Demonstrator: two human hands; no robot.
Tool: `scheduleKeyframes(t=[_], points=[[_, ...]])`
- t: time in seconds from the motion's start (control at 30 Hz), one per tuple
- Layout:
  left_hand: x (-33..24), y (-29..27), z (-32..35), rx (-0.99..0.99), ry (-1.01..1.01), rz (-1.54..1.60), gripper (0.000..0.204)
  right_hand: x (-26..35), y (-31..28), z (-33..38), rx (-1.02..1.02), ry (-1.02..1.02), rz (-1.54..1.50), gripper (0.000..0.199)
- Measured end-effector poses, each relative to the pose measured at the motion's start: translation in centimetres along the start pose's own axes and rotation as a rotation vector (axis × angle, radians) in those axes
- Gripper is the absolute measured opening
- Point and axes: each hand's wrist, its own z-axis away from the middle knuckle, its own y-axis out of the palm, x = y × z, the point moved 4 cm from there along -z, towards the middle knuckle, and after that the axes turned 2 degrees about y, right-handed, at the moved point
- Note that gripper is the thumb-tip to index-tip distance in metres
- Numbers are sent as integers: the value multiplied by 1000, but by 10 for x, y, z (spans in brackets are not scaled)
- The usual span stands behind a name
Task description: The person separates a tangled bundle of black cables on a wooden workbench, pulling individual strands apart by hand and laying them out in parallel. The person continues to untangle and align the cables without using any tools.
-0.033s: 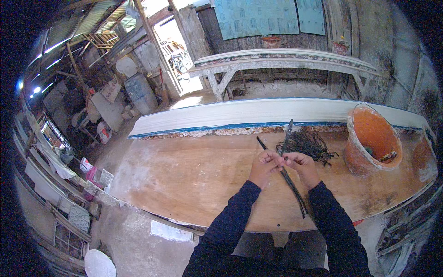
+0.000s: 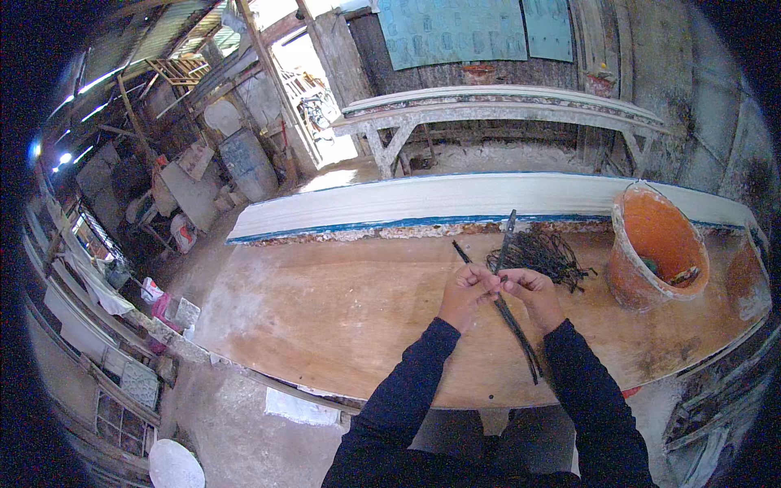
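My left hand and my right hand meet over the wooden tabletop, fingertips pinched close together. A small dark bit shows at the fingertips; what each hand grips there is too small to make out. Long thin black strips run slantwise under my hands, with one end poking out beyond my left fingers. Another flat dark strip rises past my fingertips toward the far edge; its lower end is hidden. Just beyond my right hand lies a tangled heap of thin black strands.
A tilted orange bucket, smeared with white, stands at the right with small items inside. Along the table's far side runs a long white board with a blue edge. A whitish bench stands behind. On the left floor sits a white round lid-like thing.
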Motion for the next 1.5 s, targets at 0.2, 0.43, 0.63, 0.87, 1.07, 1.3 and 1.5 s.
scheduleKeyframes(t=[0.2, 0.43, 0.63, 0.87, 1.07, 1.3, 1.5], points=[[-2, 0, -6, 46, 34, -13, 8, 3, -1, -3, 22, 23, -70, 12], [2, -1, -4, 7, -42, -37, 7, 4, -2, -2, -12, -39, 150, 8], [-2, 3, -2, 15, -87, -56, 7, 16, 4, 3, -54, -153, 219, 8], [4, 1, -3, 43, -105, 81, 6, 41, 18, 17, -160, -520, 705, 10], [7, 3, -2, 179, -125, 245, 8, 38, 20, 21, -117, -634, 798, 18], [10, 0, -3, 83, -179, 100, 4, 27, 16, 11, 16, -507, 696, 15], [8, -3, -4, 95, -169, 48, 6, 30, 16, 11, -42, -515, 692, 11]])
